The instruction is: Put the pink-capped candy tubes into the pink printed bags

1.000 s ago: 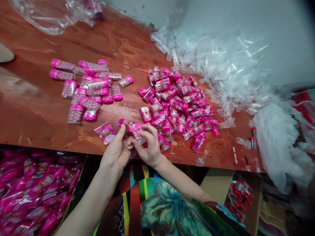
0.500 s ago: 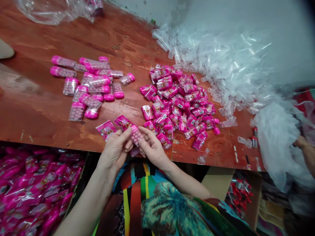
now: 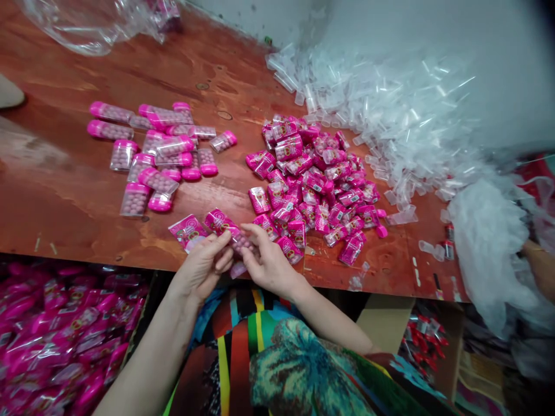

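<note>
My left hand (image 3: 199, 267) and my right hand (image 3: 267, 264) meet at the near edge of the wooden table (image 3: 78, 196). Between their fingers they pinch a clear candy tube (image 3: 241, 241) filled with pink balls, with a pink printed label sleeve (image 3: 219, 220) at its left end. A loose pink label (image 3: 187, 231) lies flat just left of my hands. A heap of pink labelled packs (image 3: 314, 185) lies right of my hands. A group of unlabelled tubes with pink caps (image 3: 158, 156) lies further left.
A big pile of clear empty tubes (image 3: 385, 110) covers the back right. A clear plastic bag (image 3: 87, 23) lies at the far left. Below the table edge a box of pink packs (image 3: 56, 341) stands left. Another person's arm (image 3: 540, 263) shows at the right by white plastic (image 3: 489, 248).
My hands have turned the tube slightly and sunk a little toward the table edge; the label sleeve now sits further along the tube. Another person's arm has come in at the right.
</note>
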Demonstrator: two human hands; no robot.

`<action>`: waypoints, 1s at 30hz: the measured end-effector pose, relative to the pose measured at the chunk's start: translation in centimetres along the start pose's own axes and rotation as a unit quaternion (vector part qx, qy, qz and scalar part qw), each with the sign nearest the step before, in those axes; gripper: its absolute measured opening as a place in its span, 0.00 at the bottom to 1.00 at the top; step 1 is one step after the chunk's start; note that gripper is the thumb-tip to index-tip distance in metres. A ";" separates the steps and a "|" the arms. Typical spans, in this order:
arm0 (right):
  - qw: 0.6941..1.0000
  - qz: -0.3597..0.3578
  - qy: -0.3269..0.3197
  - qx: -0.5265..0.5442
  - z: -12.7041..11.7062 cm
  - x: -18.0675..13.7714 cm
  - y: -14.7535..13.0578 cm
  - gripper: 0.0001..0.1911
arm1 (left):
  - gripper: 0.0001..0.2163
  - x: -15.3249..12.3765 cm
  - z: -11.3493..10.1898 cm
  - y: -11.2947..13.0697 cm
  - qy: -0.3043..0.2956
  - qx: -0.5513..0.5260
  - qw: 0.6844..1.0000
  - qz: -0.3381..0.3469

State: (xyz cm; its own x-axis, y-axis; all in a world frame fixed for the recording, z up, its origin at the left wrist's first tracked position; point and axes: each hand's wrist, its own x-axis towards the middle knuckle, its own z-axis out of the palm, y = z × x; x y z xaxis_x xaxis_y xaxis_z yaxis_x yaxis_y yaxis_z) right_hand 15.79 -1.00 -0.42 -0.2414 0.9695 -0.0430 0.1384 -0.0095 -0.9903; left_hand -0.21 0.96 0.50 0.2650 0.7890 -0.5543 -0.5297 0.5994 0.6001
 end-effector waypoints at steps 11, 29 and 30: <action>0.949 0.113 0.010 0.294 0.3 0.8 0.4 0.30 | 0.22 -1.8 1.6 -1.1 -0.030 0.071 0.997 0.007; 0.899 -0.019 0.288 -0.331 -9.2 -1.9 -3.5 0.31 | 0.15 -3.1 -1.8 0.0 0.160 0.325 0.917 0.166; 0.879 -0.029 0.267 -0.394 -8.8 -2.3 -3.3 0.31 | 0.13 -3.2 -2.2 -0.4 0.159 0.360 0.903 0.170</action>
State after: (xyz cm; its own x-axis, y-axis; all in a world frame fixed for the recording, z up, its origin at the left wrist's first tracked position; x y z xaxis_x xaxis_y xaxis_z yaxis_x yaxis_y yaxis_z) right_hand 24.30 -1.06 4.08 0.1859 0.9413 0.2819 0.8141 0.0131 -0.5805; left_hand -2.60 -2.08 0.80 -0.1207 0.9340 -0.3364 0.1547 0.3524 0.9230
